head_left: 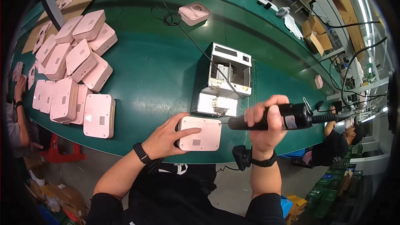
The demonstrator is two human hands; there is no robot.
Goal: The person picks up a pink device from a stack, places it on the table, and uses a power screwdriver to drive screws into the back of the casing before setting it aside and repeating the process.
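Note:
My left hand (166,138) grips a flat pink plastic casing (208,135) by its left side, with the index finger stretched over its top. The casing lies at the table's near edge and shows a small vent grille and screw holes at its corners. In my right hand (263,131) is a black electric screwdriver (296,116), held almost level with fingers wrapped round its body. Its tip points left, towards the upper right corner of the casing; whether they touch I cannot tell. Just beyond the casing stands a metal screw feeder (223,79).
Several pink casings (83,62) are piled at the left of the green table (146,75). Another casing (194,13) lies at the far side. A black cable (193,39) crosses over the screw feeder. Co-workers are at the far side, left and right (339,146).

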